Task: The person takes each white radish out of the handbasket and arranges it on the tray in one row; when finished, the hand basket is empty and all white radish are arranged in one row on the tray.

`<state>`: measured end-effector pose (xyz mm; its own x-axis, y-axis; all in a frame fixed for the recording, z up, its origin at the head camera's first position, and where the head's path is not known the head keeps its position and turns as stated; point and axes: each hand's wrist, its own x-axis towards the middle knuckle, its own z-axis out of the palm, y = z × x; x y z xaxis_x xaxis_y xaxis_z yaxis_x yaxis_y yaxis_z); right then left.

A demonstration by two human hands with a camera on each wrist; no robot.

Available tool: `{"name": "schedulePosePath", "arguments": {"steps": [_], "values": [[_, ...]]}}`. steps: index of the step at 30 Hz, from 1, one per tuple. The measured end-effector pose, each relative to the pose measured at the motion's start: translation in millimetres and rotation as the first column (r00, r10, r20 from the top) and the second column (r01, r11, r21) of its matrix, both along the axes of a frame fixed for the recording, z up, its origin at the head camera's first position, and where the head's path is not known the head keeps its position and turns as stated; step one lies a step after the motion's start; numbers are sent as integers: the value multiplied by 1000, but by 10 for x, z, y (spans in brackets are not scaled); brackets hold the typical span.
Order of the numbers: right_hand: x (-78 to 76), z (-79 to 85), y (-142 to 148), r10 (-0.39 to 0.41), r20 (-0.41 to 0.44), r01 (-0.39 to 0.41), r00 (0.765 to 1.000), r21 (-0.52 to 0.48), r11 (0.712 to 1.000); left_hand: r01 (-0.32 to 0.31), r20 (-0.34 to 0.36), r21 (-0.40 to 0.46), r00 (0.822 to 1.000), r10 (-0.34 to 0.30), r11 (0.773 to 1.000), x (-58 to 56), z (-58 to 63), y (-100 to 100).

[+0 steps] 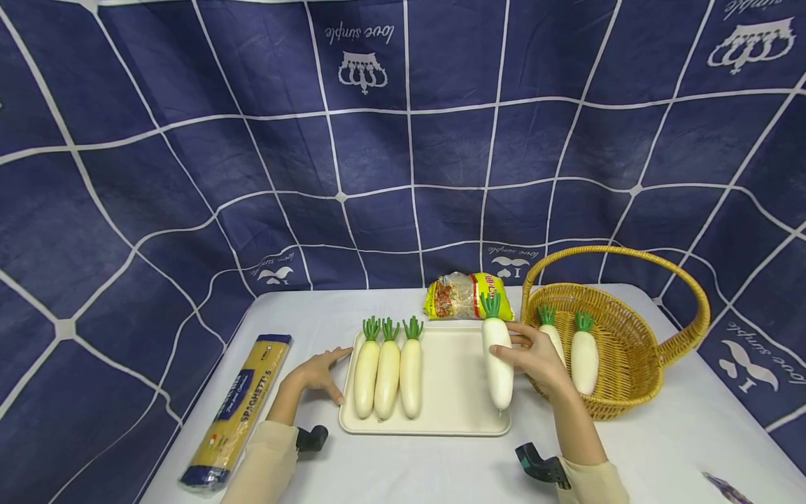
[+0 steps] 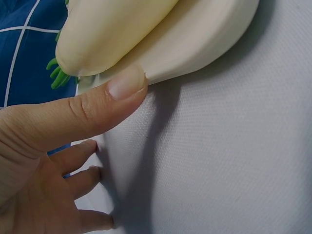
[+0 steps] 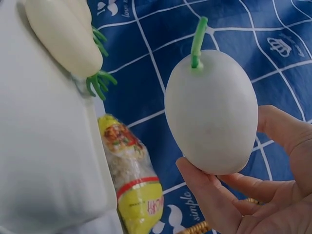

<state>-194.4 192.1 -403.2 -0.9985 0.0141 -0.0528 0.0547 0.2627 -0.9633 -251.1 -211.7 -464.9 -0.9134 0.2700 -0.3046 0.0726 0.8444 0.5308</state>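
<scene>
White and smooth, a daikon radish (image 1: 499, 371) hung in the right hand (image 1: 535, 353) above the right edge of the cream tray (image 1: 450, 371), its green leaves (image 1: 490, 305) toward the far edge. Thumb and fingers pinched it from its right side near mid-length, so the tail end hung free; long and probably slick, it could have swivelled or slipped, most likely dropping across the tray's right edge. The left hand (image 1: 317, 371) held nothing and was spread at the tray's left edge, its thumb tip at the rim near the front left corner. Too hard a push there could have slid the tray over the table (image 1: 409, 469) and set the 3 tray radishes (image 1: 388, 381) rolling, since they lay side by side near the left edge with bare tray to their right. Toward the table's right edge, the wicker basket (image 1: 623, 406) carried 2 basket radishes (image 1: 584, 360); a careless swing could have caught the right wrist on its rim. Beyond the tray's far edge lay a yellow plastic bag (image 1: 462, 297), which a forward overshoot could have knocked.
</scene>
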Motion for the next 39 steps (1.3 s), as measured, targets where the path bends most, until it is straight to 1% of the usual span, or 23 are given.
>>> {"name": "schedulePosePath", "arguments": {"steps": [3,6,16,20,25,29,34,39], "values": [[-14,-12,-36,11,2,-11,1000,-30,999,5,-3,-3,1000,-5,1000,0,3,3],[-36,-25,-69,10,-3,-10,1000,-33,999,6,-4,-2,1000,-6,1000,1,2,0],[-104,-52,-180,5,4,-5,1000,34,999,14,-11,-2,1000,-14,1000,6,0,-12],[-129,-71,-233,13,-7,-13,1000,6,1000,13,-13,2,1000,-13,1000,8,-5,-15],[-156,-96,-299,44,-24,-45,999,-41,998,8,-9,6,1000,-8,1000,10,-7,-14],[-171,-102,-348,43,-16,-44,999,-46,998,8,-7,8,1000,-8,1000,6,-9,-16],[-192,-120,-399,37,13,-37,999,-42,998,10,-8,12,1000,-10,1000,3,-13,-23],[-228,-156,-447,40,21,-39,999,-52,998,13,-11,14,1000,-13,1000,11,4,-18]]}}
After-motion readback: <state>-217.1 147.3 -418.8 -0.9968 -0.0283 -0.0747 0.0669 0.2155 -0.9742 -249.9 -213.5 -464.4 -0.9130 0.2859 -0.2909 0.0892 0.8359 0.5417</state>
